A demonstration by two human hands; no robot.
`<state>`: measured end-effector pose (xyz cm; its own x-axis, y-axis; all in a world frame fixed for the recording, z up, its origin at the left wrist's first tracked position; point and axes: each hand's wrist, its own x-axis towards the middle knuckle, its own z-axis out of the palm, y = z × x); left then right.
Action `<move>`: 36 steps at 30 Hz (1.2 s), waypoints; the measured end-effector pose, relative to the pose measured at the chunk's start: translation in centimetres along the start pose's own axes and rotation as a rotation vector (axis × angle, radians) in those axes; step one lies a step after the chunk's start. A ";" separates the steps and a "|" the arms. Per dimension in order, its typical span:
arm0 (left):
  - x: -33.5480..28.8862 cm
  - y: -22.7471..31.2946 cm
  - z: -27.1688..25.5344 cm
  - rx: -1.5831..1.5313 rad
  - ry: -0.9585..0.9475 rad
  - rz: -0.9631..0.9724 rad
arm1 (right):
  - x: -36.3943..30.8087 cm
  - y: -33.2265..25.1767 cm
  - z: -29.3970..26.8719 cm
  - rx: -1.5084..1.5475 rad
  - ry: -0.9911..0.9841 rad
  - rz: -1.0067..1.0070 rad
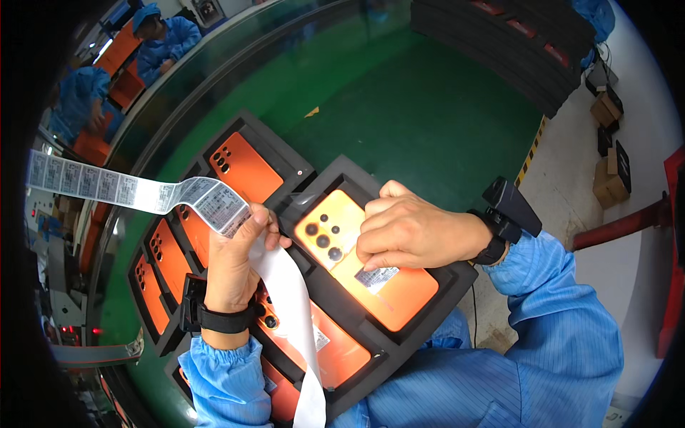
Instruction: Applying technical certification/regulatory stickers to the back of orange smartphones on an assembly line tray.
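Observation:
My left hand [242, 260] is closed on a long strip of printed labels [135, 191]. The strip runs off to the far left, and its plain white backing [289, 299] hangs down past my wrist. Beneath my right hand [414, 232], an orange phone [392, 299] lies back up in a black foam tray [342, 171]. My right fingers are curled, with the thumb at the edge of a small printed label [377, 278] on that phone's back. Another orange phone [342, 353] beside it bears a similar label [321, 339].
A second black tray [282, 150] with several orange phones [242, 167] adjoins on the left. Black trays are stacked [499, 43] at the far right. Cardboard boxes [610, 178] stand along the wall. Two people in blue [164, 43] sit beyond the green work surface [399, 107].

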<state>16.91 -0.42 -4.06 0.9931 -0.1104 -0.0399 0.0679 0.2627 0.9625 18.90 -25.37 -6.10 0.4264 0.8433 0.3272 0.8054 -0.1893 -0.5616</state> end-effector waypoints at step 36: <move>0.7 -1.5 -1.1 -0.133 -0.104 -0.022 | 0.0 -3.6 -0.6 -0.980 0.089 0.063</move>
<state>17.65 0.18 -5.84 0.9765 -0.2140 -0.0258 0.1082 0.3832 0.9173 16.23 -25.03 -3.64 0.4769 0.7842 0.3970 0.7481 -0.5992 0.2850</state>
